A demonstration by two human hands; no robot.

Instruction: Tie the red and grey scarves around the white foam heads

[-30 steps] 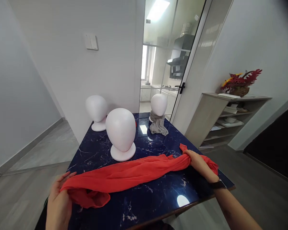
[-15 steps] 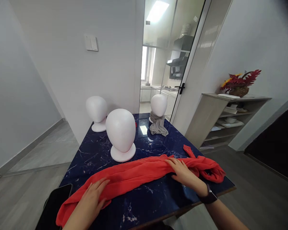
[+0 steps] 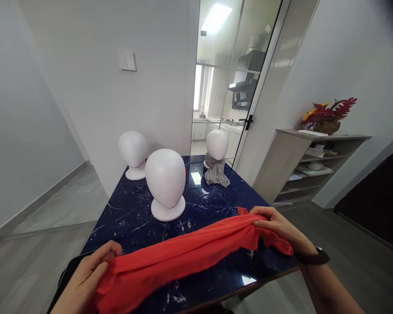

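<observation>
A red scarf (image 3: pixel 186 248) is stretched in a long folded band across the front of the dark blue marbled table (image 3: pixel 131 218). My left hand (image 3: pixel 88 274) pinches its left end near the table's front left corner. With thumb and fingers, my right hand (image 3: pixel 278 226) grips the scarf toward its right end, and a loose tail hangs past that hand. Just behind the scarf stands a white mannequin head (image 3: pixel 166 179) on a round base, bare and upright, touched by neither hand.
A second white head (image 3: pixel 132 150) stands back left. At the back right, another head (image 3: pixel 217 144) has a grey scarf (image 3: pixel 217 174) around its neck. A black object (image 3: pixel 68 270) lies by my left hand. A glass door (image 3: pixel 229 78) and a shelf unit (image 3: pixel 291 161) stand beyond the table.
Both hands were lying flat on the scarf; now each has closed on it. They have moved farther apart, and the scarf is pulled straighter and lifted toward me.
</observation>
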